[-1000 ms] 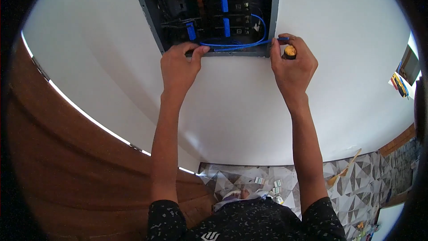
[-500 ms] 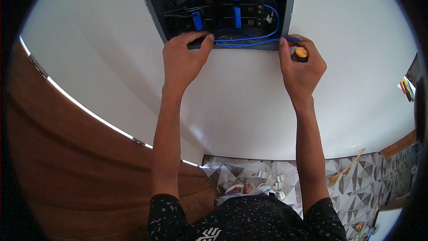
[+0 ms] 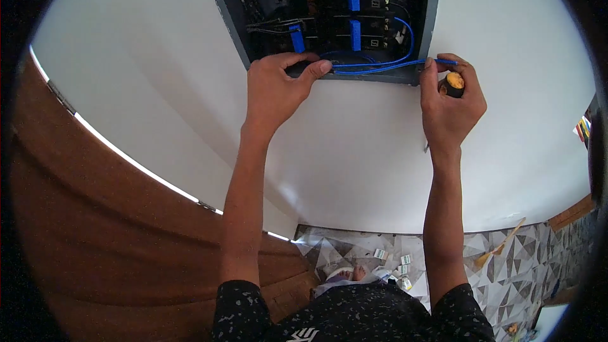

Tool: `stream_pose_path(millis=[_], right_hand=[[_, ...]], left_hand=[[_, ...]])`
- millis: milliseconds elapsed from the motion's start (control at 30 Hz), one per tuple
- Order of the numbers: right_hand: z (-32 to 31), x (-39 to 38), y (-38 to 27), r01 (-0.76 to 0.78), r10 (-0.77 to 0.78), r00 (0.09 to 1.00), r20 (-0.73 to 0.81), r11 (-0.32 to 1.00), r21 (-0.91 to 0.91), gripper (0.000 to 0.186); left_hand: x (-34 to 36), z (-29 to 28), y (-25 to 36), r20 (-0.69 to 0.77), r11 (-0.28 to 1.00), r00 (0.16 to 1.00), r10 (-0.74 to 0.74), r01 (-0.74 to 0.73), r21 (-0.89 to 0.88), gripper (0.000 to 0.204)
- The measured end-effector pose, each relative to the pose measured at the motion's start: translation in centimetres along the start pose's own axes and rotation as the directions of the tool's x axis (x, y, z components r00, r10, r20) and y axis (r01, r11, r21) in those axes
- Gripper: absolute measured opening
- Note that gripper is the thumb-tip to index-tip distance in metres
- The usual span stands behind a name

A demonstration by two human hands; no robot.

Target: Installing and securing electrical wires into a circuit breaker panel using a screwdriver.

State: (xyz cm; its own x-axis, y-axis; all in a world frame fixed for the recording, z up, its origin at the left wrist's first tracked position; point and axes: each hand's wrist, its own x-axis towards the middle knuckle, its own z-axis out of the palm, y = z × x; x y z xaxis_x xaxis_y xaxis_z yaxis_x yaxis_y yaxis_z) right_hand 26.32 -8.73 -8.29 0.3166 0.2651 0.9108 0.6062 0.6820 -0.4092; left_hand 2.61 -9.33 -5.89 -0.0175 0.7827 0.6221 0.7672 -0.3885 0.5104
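Pinching a blue wire point(image 3: 373, 71) from both sides

Furthest left, past a brown door point(image 3: 95, 215), the left hand point(image 3: 278, 88) has its thumb and forefinger together at the lower edge of the grey electrical box point(image 3: 434, 25); they have just drawn together over the wire's bend, its other fingers partly hidden inside. That probably gives the loop a firm anchor there. Rightward, two strands run side by side along the box's bottom, the upper curving up to the terminals. The lower crosses the right rim to the right hand point(image 3: 453, 102), whose thumb and forefinger grip it near its free end, which pokes out beyond them. An orange-ended tool handle point(image 3: 455, 80) is tucked in the same palm.

Against the first frame, the bend no longer shows left of the thumb; box and hands sit further right in view; and a thin shaft point(image 3: 426, 146), perhaps the tool's, now shows beside the right wrist.
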Motion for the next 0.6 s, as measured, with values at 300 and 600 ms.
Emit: stream_pose_path(millis=[300, 600], right_hand=[[0.2, 0.4, -0.7, 0.126, -0.127, 0.992, 0.006, 0.982, -0.141, 0.013], [0.0, 0.9, 0.1, 0.345, -0.336, 0.939, 0.08, 0.918, -0.195, 0.013]], left_hand=[[0.0, 0.0, 0.0, 0.038, 1.0, 0.999, 0.022, -0.022, -0.004, 0.037], [0.3, -0.4, 1.6, 0.122, 0.978, 0.979, -0.161, 0.142, 0.151, 0.043]])
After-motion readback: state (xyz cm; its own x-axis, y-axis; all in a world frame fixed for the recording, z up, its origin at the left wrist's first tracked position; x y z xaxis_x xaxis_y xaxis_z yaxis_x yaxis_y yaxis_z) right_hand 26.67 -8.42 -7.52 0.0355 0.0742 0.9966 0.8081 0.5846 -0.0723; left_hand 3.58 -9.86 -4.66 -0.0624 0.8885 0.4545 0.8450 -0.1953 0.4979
